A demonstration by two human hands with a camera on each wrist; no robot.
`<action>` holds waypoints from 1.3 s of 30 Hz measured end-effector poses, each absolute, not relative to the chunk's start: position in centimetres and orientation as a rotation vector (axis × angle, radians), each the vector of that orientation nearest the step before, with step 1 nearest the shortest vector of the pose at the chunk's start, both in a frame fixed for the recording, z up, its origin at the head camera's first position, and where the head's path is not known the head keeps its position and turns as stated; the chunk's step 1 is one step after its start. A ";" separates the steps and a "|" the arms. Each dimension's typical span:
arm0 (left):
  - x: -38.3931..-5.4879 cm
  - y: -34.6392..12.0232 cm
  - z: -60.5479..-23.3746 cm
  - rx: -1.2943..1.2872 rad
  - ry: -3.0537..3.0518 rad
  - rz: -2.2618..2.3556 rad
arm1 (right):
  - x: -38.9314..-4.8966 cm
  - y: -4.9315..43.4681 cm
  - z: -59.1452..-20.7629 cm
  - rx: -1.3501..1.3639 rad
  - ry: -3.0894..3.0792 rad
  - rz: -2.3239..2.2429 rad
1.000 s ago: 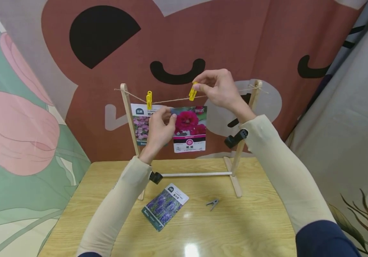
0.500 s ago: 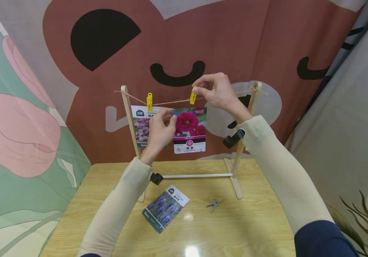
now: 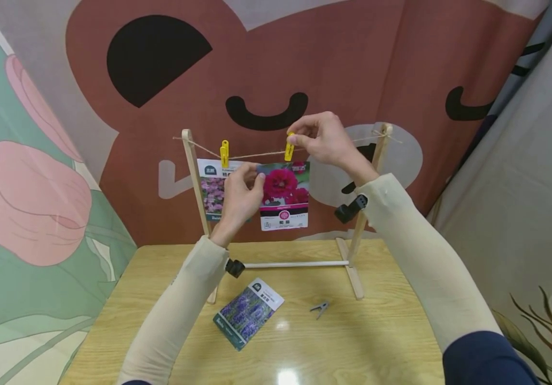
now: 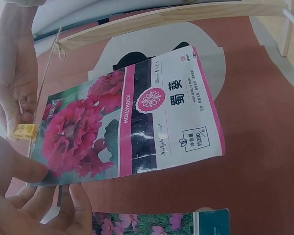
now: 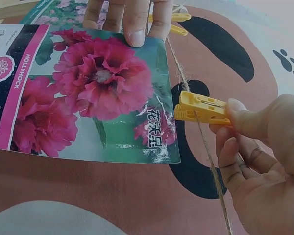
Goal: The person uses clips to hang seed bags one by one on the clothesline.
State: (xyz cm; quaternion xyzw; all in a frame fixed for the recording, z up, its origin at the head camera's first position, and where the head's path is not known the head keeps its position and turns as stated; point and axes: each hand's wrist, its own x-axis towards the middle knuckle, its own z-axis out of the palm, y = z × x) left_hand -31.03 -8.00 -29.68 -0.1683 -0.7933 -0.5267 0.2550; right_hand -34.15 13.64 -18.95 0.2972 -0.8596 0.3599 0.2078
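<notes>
My left hand (image 3: 243, 188) pinches the upper left corner of a hollyhock seed packet (image 3: 284, 196), thumb in front and fingers behind. The packet hangs upright, its top edge near a twine line (image 3: 266, 153). Between the thumb and fingers of my right hand (image 3: 326, 138) is a yellow clothespin (image 5: 202, 107). In the right wrist view its jaws meet the packet's top edge, and the twine crosses the clothespin. To the left, a second yellow clothespin (image 3: 224, 153) holds a pink-flower seed packet (image 3: 212, 187) on the line, partly hidden behind my left hand.
The twine is tied between two wooden posts (image 3: 381, 147) of a stand, joined low by a white rod (image 3: 295, 264). A purple-flower seed packet (image 3: 248, 313) and a grey clothespin (image 3: 320, 308) lie on the wooden table (image 3: 377, 342). A patterned curtain (image 3: 353, 64) hangs behind.
My right hand has lowered the yellow clothespin slightly, down to the hollyhock packet's top edge. The left hand keeps its hold on the packet, almost still.
</notes>
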 end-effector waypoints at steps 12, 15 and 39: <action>-31.0 -8.0 -30.2 -0.453 -2.157 -1.431 | -33.9 13.2 -19.0 0.844 -2.432 0.963; -31.0 -8.0 -30.1 -0.452 -2.155 -1.438 | -33.8 13.1 -19.1 0.848 -2.444 0.957; -31.1 -8.0 -30.1 -0.464 -2.155 -1.437 | -34.0 12.9 -20.3 0.890 -2.491 0.900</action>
